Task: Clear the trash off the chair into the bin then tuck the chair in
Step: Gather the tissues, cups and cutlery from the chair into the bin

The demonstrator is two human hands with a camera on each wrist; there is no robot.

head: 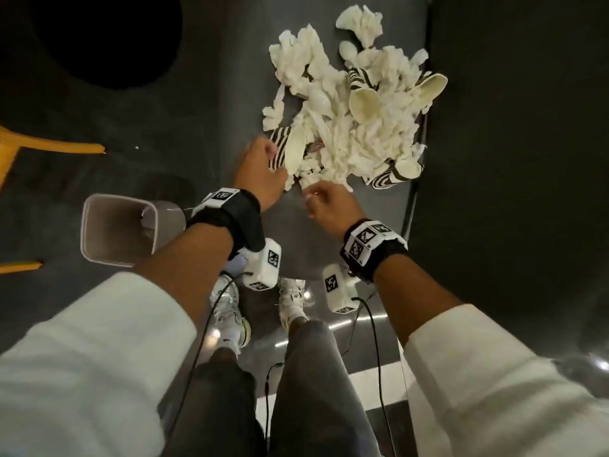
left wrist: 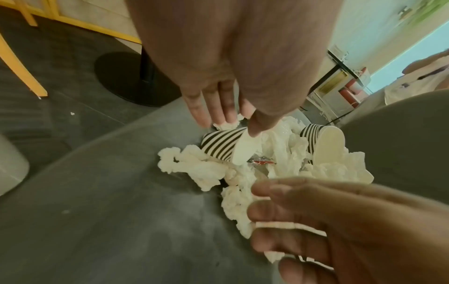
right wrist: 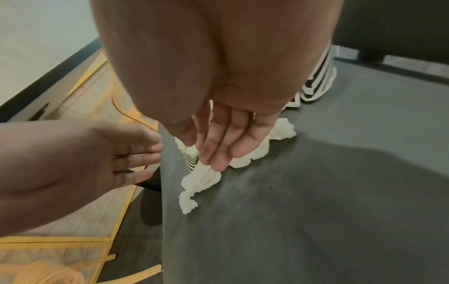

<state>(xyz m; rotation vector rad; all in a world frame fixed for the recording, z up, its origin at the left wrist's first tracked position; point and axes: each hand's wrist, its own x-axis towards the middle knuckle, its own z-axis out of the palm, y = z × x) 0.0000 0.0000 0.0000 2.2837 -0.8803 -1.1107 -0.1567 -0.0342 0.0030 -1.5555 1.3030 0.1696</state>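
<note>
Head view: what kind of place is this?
Probably a café or canteen: striped black-and-white paper cups and crumpled white napkins litter a grey chair seat, beside a yellow wooden chair.

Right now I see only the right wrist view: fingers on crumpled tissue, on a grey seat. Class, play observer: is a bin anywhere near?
Observer: Yes. The head view shows an open bin on the floor, left of the chair.
Operator: How much trash remains?
Observer: A large pile of tissue and striped cups covers the seat's far part.
Operator: What is the left hand touching?
Observer: Its thumb meets the nearest striped cup.
</note>
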